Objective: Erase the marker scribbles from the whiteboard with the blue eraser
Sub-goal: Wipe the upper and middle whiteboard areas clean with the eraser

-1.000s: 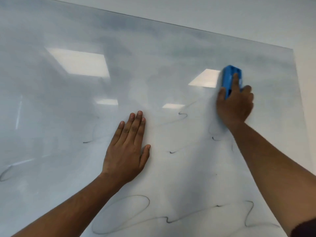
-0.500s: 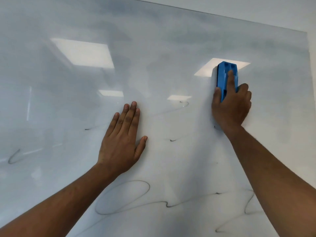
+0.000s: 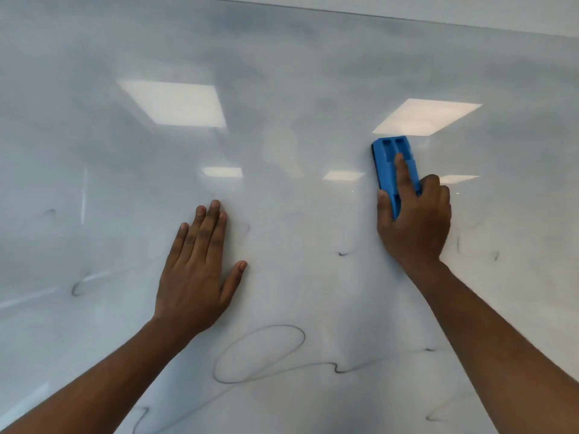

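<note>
A person's right hand (image 3: 413,220) grips the blue eraser (image 3: 394,170) against the whiteboard (image 3: 282,89), index finger laid along the eraser's ridged back, thumb and remaining fingers clamped on its long sides. The eraser stands nearly upright on the board's upper right area, just below a reflected ceiling light (image 3: 426,115). The left hand (image 3: 197,277) grasps nothing: its grip is released, palm and fingers spread flat on the board, well to the left of the eraser and lower down.

Around the eraser the surface looks wiped but hazy, with grey smears across the upper board. Small fragments of ink remain between the hands, including a short dark tick (image 3: 343,254), and more faint marks sit to the right of the right wrist. The largest remaining scribble, a loop trailing into a wavy line (image 3: 260,355), runs across the lower board beneath both forearms, with further marks at the lower corners and at the left edge.

The likely risks, judging from this position: the braced left palm could smear ink it touches, and light strokes could spread residue into more haze instead of lifting it. Working high could also leave the lower scribbles missed.

No brand, label or legible writing is visible on eraser or board; the marks are scribbles only.
</note>
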The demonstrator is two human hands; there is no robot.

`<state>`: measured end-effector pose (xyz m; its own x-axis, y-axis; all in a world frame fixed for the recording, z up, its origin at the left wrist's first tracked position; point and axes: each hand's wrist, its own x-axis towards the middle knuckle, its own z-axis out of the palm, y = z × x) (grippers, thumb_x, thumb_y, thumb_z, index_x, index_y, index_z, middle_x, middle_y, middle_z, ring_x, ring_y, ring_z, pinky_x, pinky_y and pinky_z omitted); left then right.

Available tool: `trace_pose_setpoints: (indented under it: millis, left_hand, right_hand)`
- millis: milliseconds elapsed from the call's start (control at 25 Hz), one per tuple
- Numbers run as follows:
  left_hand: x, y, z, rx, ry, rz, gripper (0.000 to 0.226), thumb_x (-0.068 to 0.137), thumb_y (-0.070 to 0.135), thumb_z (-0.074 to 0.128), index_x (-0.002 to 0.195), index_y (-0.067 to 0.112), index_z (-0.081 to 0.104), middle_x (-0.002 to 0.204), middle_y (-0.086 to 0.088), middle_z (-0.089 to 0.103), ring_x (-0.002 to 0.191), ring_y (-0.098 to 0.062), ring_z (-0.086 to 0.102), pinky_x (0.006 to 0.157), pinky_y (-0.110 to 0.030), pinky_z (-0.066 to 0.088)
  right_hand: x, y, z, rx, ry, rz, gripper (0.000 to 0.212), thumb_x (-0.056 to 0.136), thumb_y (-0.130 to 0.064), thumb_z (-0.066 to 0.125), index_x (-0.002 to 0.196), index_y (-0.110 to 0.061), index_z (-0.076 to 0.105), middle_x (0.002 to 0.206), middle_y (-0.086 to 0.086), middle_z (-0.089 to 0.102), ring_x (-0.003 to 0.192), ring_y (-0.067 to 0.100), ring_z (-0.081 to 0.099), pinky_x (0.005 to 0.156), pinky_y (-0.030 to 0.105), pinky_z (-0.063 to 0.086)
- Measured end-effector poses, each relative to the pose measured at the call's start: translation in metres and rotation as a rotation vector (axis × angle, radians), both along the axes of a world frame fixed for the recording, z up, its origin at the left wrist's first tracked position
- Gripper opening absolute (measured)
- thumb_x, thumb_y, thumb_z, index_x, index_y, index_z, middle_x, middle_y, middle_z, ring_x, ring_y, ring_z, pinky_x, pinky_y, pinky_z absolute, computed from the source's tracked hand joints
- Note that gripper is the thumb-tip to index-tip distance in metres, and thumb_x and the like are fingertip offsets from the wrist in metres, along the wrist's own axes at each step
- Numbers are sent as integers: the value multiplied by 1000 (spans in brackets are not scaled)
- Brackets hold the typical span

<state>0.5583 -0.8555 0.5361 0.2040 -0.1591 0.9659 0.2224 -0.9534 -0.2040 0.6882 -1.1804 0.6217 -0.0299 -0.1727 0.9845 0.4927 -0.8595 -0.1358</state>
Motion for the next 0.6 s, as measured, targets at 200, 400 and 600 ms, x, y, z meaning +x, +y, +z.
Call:
trace_pose_setpoints:
  millis: [200,400,600]
  left_hand:
    - [-12,34,5,58,-11,4,83,107,54,35,170,3,17,181,-11,10,168,-27,10,136,-45,15]
    - [-27,62,2,89,11,20,84,107,56,35,170,3,17,181,-10,10,168,-27,10,136,-44,13]
    - [-56,109,6,86,27,54,85,106,55,36,169,2,18,181,-11,11,168,-27,11,135,-48,18]
  right_hand:
    - [-40,107,-29,-5,-71,97,66,102,-42,51,162,-22,35,110,23,55,90,37,49,75,45,42]
    - [-45,111,-26,-428,-243,4,62,101,-42,54,158,-23,42,99,19,56,82,36,52,66,44,44]
    - [-59,137,-18,121,27,58,65,103,-44,48,163,-24,31,113,21,54,93,37,49,77,46,47]
